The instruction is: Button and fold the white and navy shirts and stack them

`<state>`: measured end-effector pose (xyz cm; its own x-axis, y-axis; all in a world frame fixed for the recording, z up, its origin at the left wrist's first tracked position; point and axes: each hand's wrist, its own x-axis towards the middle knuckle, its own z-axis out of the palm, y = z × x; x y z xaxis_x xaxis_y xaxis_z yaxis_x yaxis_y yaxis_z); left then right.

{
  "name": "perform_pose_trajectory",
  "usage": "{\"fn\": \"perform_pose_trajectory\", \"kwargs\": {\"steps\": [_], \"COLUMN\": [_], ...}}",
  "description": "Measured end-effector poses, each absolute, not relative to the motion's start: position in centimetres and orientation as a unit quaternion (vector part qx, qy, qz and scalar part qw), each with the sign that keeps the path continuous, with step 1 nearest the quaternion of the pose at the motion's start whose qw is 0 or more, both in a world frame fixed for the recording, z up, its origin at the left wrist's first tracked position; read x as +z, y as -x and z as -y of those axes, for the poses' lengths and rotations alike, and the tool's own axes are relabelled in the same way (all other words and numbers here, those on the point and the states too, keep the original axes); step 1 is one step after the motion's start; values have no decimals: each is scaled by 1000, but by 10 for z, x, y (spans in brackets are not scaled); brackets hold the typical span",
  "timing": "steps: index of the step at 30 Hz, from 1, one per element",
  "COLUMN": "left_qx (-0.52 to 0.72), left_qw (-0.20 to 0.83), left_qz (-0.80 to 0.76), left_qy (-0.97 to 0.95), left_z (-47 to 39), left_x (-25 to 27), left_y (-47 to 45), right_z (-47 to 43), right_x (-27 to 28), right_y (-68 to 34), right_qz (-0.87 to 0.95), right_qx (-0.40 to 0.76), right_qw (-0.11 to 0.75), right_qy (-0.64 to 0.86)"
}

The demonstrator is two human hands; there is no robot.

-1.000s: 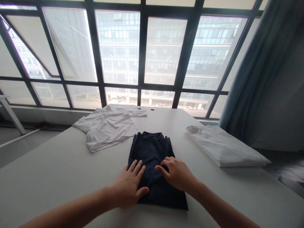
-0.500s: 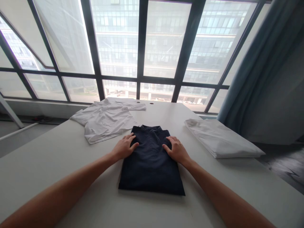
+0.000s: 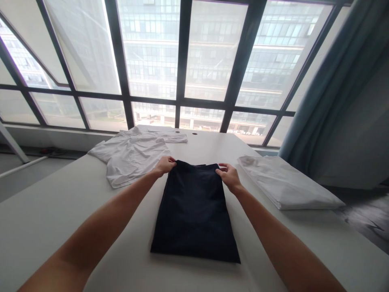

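A folded navy shirt (image 3: 197, 215) lies in front of me on the white table, a plain smooth side showing. My left hand (image 3: 166, 165) pinches its far left corner between thumb and fingers. At the far right corner, my right hand (image 3: 228, 176) grips the cloth in the same way. The far edge looks slightly raised between the two hands, and the collar is mostly hidden. Beyond my left hand, a white shirt (image 3: 130, 154) is spread out and wrinkled.
Folded white cloth (image 3: 291, 184) lies on the right side of the table (image 3: 121, 247). Windows (image 3: 206, 52) stand behind the table's far end. A grey-blue curtain (image 3: 322, 97) hangs at the right, and a white metal frame (image 3: 15, 144) stands at the left.
Both hands have gone from lying flat on the navy shirt to pinching its far corners. The collar and front placket that showed before are now covered by plain cloth.
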<state>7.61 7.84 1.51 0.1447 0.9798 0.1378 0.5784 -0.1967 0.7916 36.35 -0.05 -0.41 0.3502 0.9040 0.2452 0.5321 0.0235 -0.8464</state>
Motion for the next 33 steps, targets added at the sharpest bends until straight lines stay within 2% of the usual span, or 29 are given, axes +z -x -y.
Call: {"fn": "perform_pose_trajectory", "kwargs": {"steps": [3, 6, 9, 11, 14, 17, 19, 24, 28, 33], "left_qx": [346, 342, 337, 309, 234, 154, 125, 141, 90, 117], "left_qw": [309, 285, 167, 68, 13, 33, 51, 37, 86, 67], "left_qz": [-562, -580, -550, -485, -403, -418, -433, -437, -466, -429], "left_qy": [-685, -683, -746, -815, -885, -895, -891, -888, -876, -893], "left_z": [-81, -75, -54, -33, -4, 7, 3, -22, -33, 13], "left_x": [12, 12, 14, 11, -3, -21, -29, -31, -25, -3], "left_y": [-76, -74, -76, -82, -94, -100, -98, -82, -75, -75], "right_z": [0, 11, 31, 45, 58, 60, 59, 53, 49, 70], "right_x": [-5, 0, 5, 4, -4, -15, -18, -19, -20, -14], "right_y": [-368, -359, -335, -317, -295, -287, -289, -306, -313, -313], "right_qz": [520, 564, 632, 682, 750, 761, 759, 730, 701, 680], "right_qx": [199, 100, -19, -59, -40, 26, 51, 30, 80, -1], "right_qw": [467, 363, 264, 216, 150, 92, 81, 97, 95, 133], "right_qy": [686, 735, 728, 696, 643, 642, 644, 676, 702, 721]}}
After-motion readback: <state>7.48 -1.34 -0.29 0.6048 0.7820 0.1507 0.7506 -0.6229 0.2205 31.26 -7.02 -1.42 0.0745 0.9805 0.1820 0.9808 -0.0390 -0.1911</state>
